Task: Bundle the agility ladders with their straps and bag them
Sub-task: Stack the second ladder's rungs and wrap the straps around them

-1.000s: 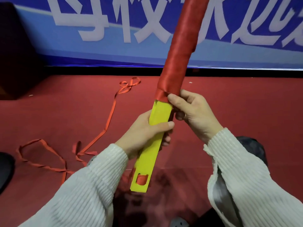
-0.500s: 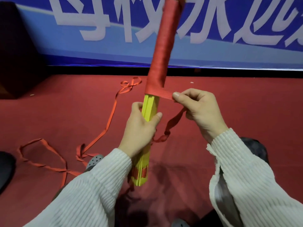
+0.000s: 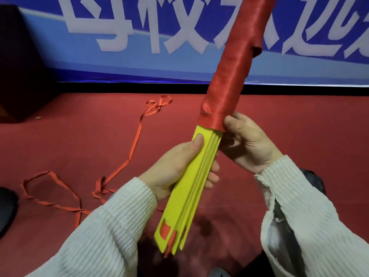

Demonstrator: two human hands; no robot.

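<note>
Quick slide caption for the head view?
Left hand grips stacked yellow ladder rungs; right hand pinches the red strap wrapping.

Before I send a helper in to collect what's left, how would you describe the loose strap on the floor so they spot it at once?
Start at the blue banner with white characters, then drop to the red carpet below it. Left of the hands holding the yellow rung bundle lies the loose strap, a thin orange-red ribbon in tangled loops. Unlike the strap wound round the bundle, it lies slack and untouched.
</note>
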